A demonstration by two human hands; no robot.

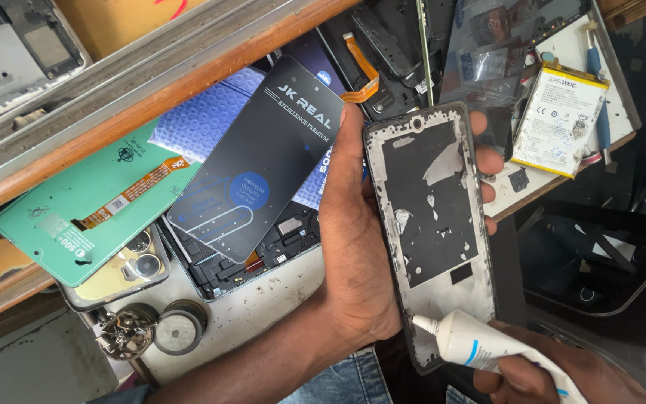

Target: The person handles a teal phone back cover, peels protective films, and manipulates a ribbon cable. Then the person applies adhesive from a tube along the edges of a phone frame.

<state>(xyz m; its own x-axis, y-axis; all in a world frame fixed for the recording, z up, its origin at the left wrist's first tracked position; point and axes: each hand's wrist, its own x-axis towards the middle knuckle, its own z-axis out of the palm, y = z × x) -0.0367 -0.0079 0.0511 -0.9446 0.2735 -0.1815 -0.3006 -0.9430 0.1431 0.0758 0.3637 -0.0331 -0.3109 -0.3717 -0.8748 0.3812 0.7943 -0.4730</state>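
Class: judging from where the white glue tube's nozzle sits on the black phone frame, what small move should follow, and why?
Probably squeeze and draw the white glue tube, in the right hand, along the rim of the black phone frame held in the left hand: its nozzle sits at the lower edge, with no fresh bead visible there.

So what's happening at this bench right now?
A person is working on a stripped phone frame. The left hand holds the frame upright by its edges, its bare inner face showing patches of old adhesive. The right hand grips a white glue tube, its nozzle touching the frame's lower left corner. Behind lie a black replacement screen, a yellow-edged battery and a green back panel.
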